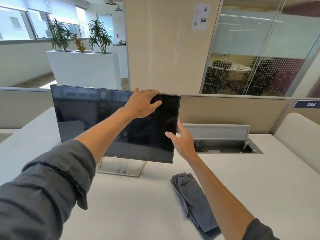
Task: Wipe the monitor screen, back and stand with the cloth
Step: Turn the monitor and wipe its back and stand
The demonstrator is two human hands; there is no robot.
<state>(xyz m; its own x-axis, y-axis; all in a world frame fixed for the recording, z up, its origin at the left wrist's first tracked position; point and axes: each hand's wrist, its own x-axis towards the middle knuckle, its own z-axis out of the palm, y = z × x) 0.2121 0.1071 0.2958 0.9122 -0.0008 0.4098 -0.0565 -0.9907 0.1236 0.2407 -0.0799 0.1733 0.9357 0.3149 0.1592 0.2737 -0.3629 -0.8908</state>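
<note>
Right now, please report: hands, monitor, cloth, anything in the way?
Left hand grips monitor top edge; right hand holds its right edge. Cloth lies on desk, in neither hand. Nothing blocking.

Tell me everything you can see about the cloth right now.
The cloth is dark grey, soft fabric, loosely folded into a long rumpled strip. It lies flat on the white desk, in front of and to the right of the monitor, running toward the near edge. Neither hand holds it; the right forearm passes over it, and whether they touch cannot be told.
</note>
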